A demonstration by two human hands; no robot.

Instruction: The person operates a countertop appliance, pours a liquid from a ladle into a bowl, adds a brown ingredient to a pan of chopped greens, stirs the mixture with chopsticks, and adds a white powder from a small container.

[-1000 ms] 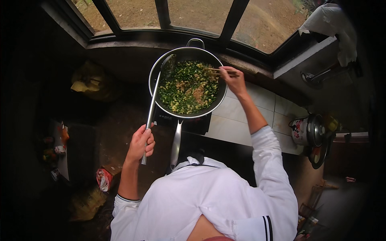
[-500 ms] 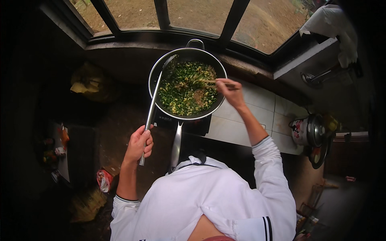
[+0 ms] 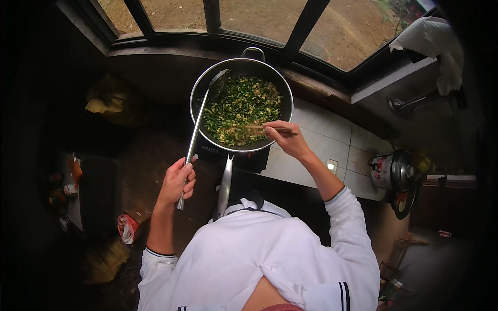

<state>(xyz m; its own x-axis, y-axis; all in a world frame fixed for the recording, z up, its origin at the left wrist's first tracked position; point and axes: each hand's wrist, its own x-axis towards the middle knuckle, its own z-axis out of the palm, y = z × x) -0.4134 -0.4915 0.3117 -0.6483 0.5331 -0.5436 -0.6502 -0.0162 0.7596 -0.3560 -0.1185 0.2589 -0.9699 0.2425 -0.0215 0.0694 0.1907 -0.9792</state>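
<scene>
A deep dark wok [image 3: 199, 136] with a silver rim holds a chopped green and yellow mixture [image 3: 244, 106]. My left hand [image 3: 177, 180] is wrapped round the long metal handle of a spatula or ladle [image 3: 194, 139]; its head rests inside the wok's left wall, partly in the food, so its exact kind is unclear. My right hand [image 3: 288, 139] grips a pair of wooden chopsticks [image 3: 255, 127] over the wok's right rim. Their tips are in the near part of the food, slightly blurred. The wok's long handle [image 3: 225, 186] points toward me, untouched.
Under the wok is a black cooktop [image 3: 254, 161]. White tiles [image 3: 324, 124] cover the counter to the right, where a flowered rice cooker [image 3: 383, 171] stands. A window [image 3: 254, 18] lies beyond. A yellowish bag [image 3: 109, 106] is at left, a red-white package [image 3: 126, 228] lower left.
My right hand and the chopsticks have moved nearer to me and a little left, from the middle of the food to its near side. My left hand stays nearly in place.
</scene>
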